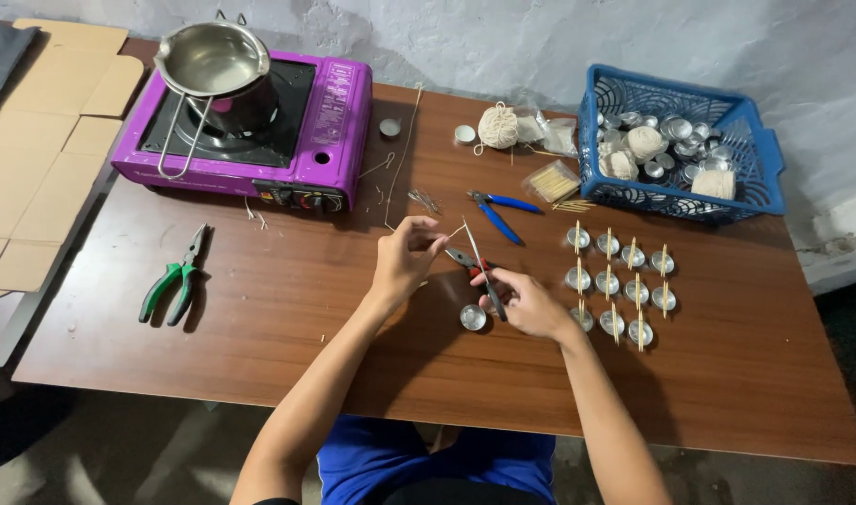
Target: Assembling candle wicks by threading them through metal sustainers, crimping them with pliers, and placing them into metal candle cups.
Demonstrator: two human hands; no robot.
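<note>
L hand (404, 257) pinches one end of a thin pale wick string (454, 230) above the brown wooden counter (287, 309). R hand (531, 304) grips red-handled pliers (473, 265), jaws pointing up-left toward the string end. String runs roughly L-R between hands, tip just beside the pliers. Small round silver metal cup (473, 317) sits just left of R hand, nearer R than L.
</note>
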